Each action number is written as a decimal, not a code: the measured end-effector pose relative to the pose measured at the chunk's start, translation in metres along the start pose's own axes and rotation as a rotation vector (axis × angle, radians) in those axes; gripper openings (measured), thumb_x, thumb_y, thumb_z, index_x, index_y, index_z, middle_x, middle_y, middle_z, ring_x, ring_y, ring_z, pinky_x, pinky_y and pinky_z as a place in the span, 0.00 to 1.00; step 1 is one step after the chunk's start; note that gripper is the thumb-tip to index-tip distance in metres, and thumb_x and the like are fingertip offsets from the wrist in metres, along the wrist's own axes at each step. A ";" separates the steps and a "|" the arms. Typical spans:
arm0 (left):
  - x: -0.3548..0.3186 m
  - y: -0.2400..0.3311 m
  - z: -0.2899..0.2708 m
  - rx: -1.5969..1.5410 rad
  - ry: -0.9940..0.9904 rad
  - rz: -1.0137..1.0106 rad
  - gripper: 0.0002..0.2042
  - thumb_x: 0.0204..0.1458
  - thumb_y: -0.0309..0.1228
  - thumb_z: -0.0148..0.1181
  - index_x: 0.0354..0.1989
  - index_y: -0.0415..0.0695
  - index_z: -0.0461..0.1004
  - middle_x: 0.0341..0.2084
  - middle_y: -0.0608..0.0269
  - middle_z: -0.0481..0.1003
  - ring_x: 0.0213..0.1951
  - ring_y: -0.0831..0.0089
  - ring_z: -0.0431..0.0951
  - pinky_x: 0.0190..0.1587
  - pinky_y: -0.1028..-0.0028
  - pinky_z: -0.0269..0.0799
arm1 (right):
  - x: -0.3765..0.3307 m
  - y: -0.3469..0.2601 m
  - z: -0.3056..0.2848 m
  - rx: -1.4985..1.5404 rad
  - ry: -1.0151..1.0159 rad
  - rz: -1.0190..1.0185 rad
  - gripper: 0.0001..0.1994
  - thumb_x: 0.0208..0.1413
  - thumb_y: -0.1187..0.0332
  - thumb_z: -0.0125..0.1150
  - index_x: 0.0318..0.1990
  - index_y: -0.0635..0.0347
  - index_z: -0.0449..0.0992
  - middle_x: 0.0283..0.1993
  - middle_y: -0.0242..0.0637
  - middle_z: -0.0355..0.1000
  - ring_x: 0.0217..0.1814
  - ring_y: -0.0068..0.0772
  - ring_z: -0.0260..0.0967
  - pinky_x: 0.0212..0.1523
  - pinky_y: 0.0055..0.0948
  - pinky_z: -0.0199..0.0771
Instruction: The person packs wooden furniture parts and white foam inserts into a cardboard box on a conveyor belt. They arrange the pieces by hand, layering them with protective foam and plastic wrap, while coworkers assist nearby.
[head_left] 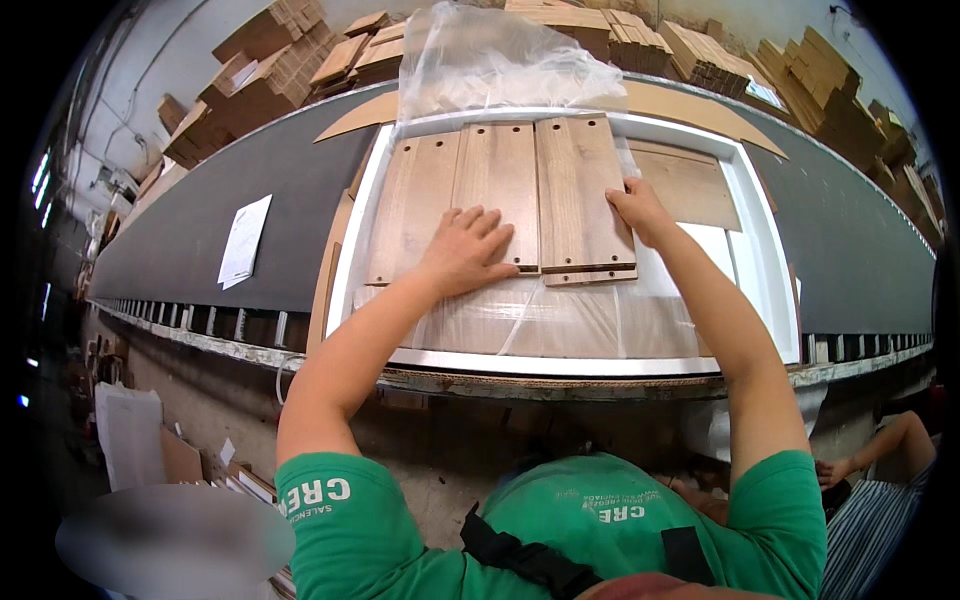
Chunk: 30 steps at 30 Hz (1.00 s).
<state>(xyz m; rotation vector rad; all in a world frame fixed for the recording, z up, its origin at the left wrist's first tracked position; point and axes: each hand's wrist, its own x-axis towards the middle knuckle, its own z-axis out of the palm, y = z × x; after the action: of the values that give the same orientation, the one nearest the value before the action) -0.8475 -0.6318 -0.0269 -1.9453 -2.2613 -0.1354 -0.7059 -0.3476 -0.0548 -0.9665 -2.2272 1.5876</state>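
Wood-grain panels with small drilled holes lie side by side inside a white foam-edged carton (560, 366). My left hand (468, 248) rests with spread fingers on the middle panel (497, 165), near its front end. At the right, my right hand (641, 208) grips the edge of the right panel (580, 190), thumb on its top face. That panel sits a little higher, with another board's edge showing beneath its front end. The left panel (412, 200) lies flat, untouched. Below the panels, clear plastic wrap (560, 325) covers another wood-grain board.
The carton stands on a dark conveyor belt (190, 220). White paper sheets (245, 240) lie on its left side. Crumpled clear plastic film (490, 60) hangs over the carton's far edge. Stacked boards (270, 70) stand behind. Another person's hand (832, 472) shows at lower right.
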 end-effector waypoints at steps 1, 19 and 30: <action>-0.004 -0.001 -0.001 -0.005 0.048 0.013 0.30 0.46 0.52 0.60 0.54 0.47 0.67 0.56 0.53 0.65 0.59 0.55 0.61 0.59 0.54 0.53 | -0.002 -0.004 -0.003 -0.200 0.035 -0.030 0.18 0.49 0.64 0.55 0.45 0.69 0.71 0.43 0.51 0.73 0.45 0.43 0.72 0.44 0.37 0.72; -0.057 -0.034 -0.031 -0.138 0.016 -0.207 0.32 0.39 0.44 0.68 0.55 0.48 0.68 0.55 0.45 0.66 0.56 0.50 0.65 0.57 0.58 0.60 | -0.112 0.002 -0.018 -0.637 -0.213 -0.483 0.38 0.46 0.61 0.65 0.66 0.48 0.53 0.66 0.60 0.48 0.66 0.61 0.49 0.64 0.43 0.54; -0.075 -0.042 -0.033 -0.274 0.007 -0.249 0.28 0.40 0.39 0.69 0.51 0.42 0.71 0.52 0.44 0.67 0.53 0.51 0.68 0.55 0.62 0.66 | -0.104 -0.004 -0.008 -0.852 -0.286 -0.632 0.19 0.48 0.64 0.62 0.46 0.61 0.69 0.53 0.52 0.61 0.51 0.57 0.63 0.50 0.45 0.68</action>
<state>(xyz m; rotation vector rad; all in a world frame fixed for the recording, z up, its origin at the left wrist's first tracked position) -0.8760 -0.7164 -0.0061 -1.7618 -2.5880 -0.5051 -0.6244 -0.4082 -0.0301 -0.0862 -3.0429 0.5047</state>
